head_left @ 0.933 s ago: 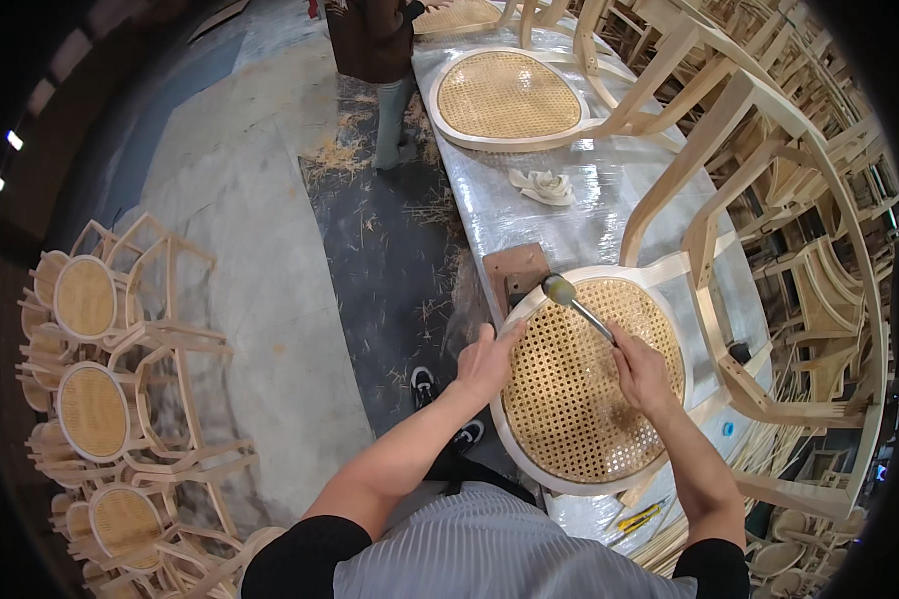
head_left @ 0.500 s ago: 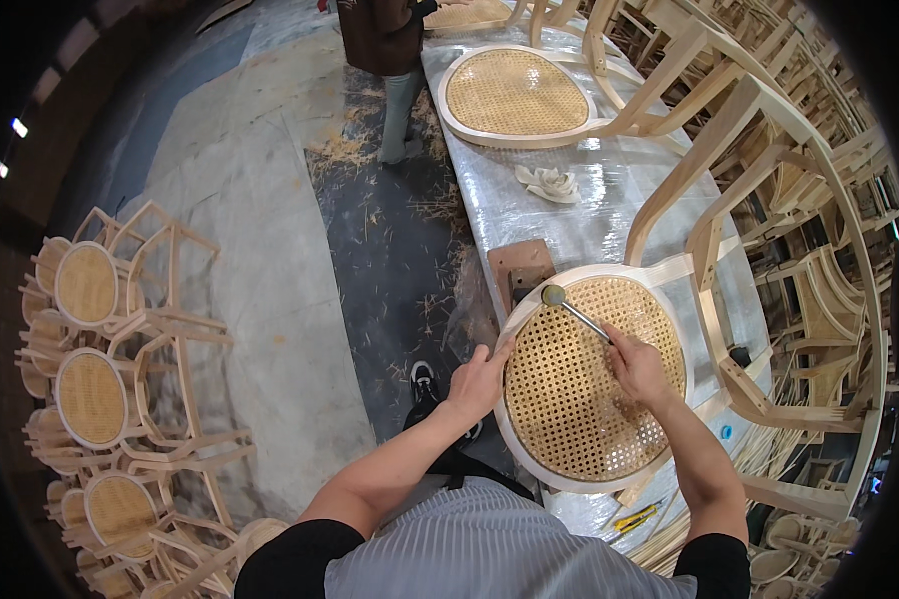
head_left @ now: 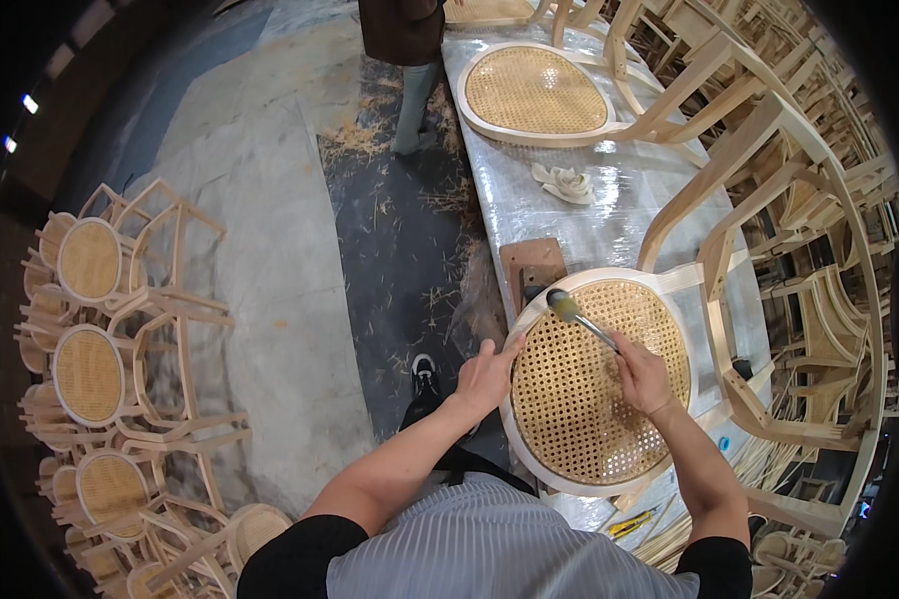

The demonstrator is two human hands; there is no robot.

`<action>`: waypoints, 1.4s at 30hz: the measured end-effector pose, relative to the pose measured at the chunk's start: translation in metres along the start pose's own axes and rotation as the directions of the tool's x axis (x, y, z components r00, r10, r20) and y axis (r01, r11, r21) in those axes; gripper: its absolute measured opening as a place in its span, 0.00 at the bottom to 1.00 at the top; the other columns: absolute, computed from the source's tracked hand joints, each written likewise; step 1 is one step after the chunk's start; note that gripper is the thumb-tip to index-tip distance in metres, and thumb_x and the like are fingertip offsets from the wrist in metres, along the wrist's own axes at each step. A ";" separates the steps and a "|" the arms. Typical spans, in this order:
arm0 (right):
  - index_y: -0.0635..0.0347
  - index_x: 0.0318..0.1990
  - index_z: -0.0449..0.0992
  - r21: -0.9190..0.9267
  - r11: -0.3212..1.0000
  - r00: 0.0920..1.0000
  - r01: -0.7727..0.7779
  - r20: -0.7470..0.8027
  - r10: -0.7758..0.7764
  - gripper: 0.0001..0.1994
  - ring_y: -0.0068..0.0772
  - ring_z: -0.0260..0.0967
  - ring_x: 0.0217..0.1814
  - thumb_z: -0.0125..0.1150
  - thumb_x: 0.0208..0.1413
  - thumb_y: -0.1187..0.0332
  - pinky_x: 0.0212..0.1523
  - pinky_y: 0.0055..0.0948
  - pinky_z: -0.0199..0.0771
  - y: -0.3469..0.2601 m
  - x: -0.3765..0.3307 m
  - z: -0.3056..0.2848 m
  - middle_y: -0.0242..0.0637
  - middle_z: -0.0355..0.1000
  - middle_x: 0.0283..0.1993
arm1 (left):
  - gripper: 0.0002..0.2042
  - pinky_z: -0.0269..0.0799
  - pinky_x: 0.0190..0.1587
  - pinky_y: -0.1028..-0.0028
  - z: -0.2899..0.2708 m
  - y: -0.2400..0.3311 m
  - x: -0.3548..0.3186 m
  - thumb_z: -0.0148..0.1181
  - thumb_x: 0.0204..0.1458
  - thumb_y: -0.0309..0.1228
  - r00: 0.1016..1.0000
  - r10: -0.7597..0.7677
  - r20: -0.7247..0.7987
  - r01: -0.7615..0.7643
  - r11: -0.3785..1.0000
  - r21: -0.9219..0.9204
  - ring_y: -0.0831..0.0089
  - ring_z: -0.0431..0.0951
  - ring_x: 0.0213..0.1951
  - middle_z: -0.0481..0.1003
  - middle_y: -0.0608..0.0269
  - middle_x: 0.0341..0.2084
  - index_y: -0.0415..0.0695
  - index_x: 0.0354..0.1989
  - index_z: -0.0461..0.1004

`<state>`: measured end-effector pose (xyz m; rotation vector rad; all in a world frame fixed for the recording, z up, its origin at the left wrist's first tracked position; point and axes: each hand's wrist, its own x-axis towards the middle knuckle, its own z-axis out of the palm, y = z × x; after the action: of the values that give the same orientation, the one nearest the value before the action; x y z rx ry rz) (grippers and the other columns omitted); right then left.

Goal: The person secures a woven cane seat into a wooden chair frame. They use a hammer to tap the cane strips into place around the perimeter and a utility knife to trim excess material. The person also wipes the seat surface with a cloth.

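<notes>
A chair seat with a pale round wooden rim and a woven cane panel lies in front of me on the table. My right hand grips the metal handle of a hammer. The blurred, rounded hammer head hangs over the panel's upper left edge, near the rim. At the left side of the rim is my left hand, its fingers bent in at the panel's edge with the thumb raised. Whatever small thing those fingers may pinch is hidden.
Beyond are a second cane seat, a crumpled white cloth and a brown block. A yellow cutter lies near cane strips. Chair frames rise at right; stacked chairs stand left. Another person stands by the table.
The hammer head has tilted and blurred, swinging close to the rim's upper left edge. My left hand stays at the rim. The whole view has shifted slightly.
</notes>
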<state>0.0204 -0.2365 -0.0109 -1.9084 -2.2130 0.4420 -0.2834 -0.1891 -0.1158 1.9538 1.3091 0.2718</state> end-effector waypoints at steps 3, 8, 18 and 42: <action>0.47 0.72 0.71 -0.054 0.997 0.997 -0.046 0.052 0.049 0.23 0.59 0.77 0.34 0.55 0.70 0.67 0.38 0.54 0.79 0.005 -0.003 0.000 0.52 0.77 0.36 | 0.32 0.79 0.41 0.50 -0.002 0.002 -0.012 0.57 0.62 0.26 0.999 0.018 -0.049 -0.018 1.000 0.004 0.43 0.82 0.35 0.69 0.48 0.40 0.65 0.76 0.67; 0.49 0.70 0.70 0.045 0.999 1.000 -0.011 0.004 0.011 0.22 0.62 0.78 0.37 0.54 0.70 0.66 0.40 0.56 0.79 0.012 -0.009 0.008 0.55 0.78 0.38 | 0.29 0.78 0.37 0.51 -0.003 -0.027 -0.061 0.57 0.60 0.23 0.957 0.128 -0.259 -0.112 0.991 0.076 0.50 0.81 0.34 0.71 0.57 0.37 0.58 0.71 0.73; 0.53 0.67 0.71 0.058 0.994 0.996 -0.091 -0.002 0.091 0.21 0.62 0.79 0.43 0.54 0.69 0.65 0.46 0.58 0.79 -0.001 -0.020 0.012 0.58 0.80 0.40 | 0.16 0.81 0.29 0.59 -0.115 0.042 -0.035 0.59 0.59 0.29 0.852 0.366 0.374 -0.523 0.552 0.650 0.56 0.85 0.31 0.78 0.56 0.33 0.40 0.54 0.81; 0.62 0.67 0.74 0.911 0.148 -0.234 -0.384 -0.251 0.939 0.20 0.53 0.82 0.53 0.57 0.69 0.72 0.52 0.39 0.78 -0.278 -0.128 0.137 0.56 0.81 0.53 | 0.09 0.75 0.27 0.60 0.001 0.201 0.065 0.64 0.49 0.34 -0.707 -0.280 0.650 -0.347 -0.662 -0.664 0.60 0.85 0.25 0.84 0.59 0.23 0.44 0.27 0.86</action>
<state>-0.2639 -0.4130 -0.0376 -2.0433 0.1313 0.0227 -0.1120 -0.1722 0.0069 -1.7895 2.1006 0.5562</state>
